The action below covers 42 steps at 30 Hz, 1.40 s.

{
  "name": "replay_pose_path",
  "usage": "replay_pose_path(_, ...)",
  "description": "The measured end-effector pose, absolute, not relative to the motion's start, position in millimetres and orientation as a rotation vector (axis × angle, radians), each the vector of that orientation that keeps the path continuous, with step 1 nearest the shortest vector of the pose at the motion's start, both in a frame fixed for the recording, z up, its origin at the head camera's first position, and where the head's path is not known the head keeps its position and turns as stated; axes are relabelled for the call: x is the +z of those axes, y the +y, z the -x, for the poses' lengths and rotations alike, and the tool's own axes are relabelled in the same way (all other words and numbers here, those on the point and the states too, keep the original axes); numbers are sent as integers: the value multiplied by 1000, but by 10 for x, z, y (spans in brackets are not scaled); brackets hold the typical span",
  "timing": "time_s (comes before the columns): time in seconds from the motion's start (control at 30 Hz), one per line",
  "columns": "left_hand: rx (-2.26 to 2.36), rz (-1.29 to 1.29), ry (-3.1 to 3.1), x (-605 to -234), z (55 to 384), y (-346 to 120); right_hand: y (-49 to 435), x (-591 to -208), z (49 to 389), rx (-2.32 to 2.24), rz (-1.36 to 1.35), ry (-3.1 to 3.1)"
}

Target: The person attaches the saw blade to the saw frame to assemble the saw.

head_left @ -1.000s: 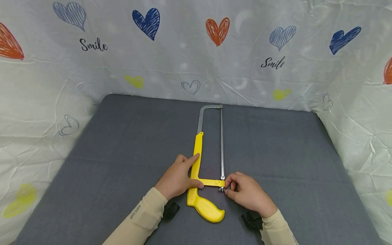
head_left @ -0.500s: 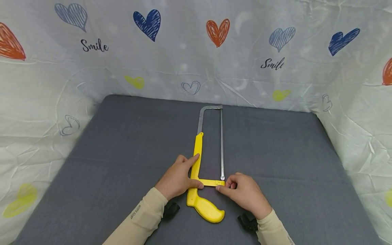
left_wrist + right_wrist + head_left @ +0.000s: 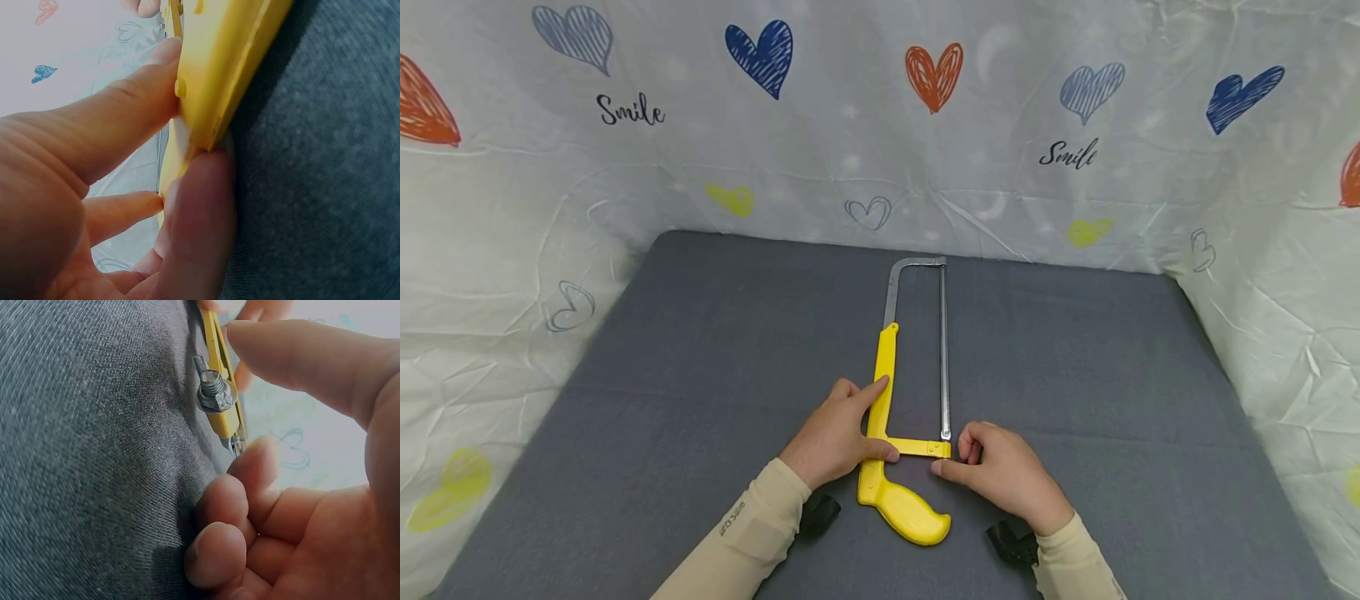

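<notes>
A hacksaw (image 3: pixel 886 358) with a yellow handle and a grey metal bow lies on the grey cloth, handle toward me. Its blade (image 3: pixel 944 358) runs along the right side. My left hand (image 3: pixel 835 429) holds the yellow frame, thumb on one face and fingers against the other, as the left wrist view shows. Beside the short yellow arm is my right hand (image 3: pixel 1007 471), thumb and curled fingers spread apart with nothing between them. In the right wrist view a metal wing nut (image 3: pixel 215 397) sits on a threaded stud; the thumb hides it from the head view.
Grey cloth (image 3: pixel 737 333) covers the table around the saw. A white curtain (image 3: pixel 820 150) printed with hearts hangs behind and at both sides, close to the bow's far end. Black wrist cameras (image 3: pixel 820 515) sit under both forearms.
My right thumb has moved from right of the wing nut onto the yellow arm's end, then slightly back toward me, and the fingers have drawn off to the right. The left hand and saw stay put.
</notes>
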<state>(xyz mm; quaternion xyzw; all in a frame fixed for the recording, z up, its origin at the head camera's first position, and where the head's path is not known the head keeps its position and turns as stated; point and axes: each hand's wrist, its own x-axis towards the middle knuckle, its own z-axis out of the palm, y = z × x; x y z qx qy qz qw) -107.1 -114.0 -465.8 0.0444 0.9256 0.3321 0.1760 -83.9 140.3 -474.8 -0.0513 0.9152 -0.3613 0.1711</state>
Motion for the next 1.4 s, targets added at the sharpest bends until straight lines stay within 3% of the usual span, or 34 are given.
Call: replay_pose_path(1.4, 948, -103, 2635, -4673, 1058, -1129, 1400, -4728, 832, -991, 207, 2637)
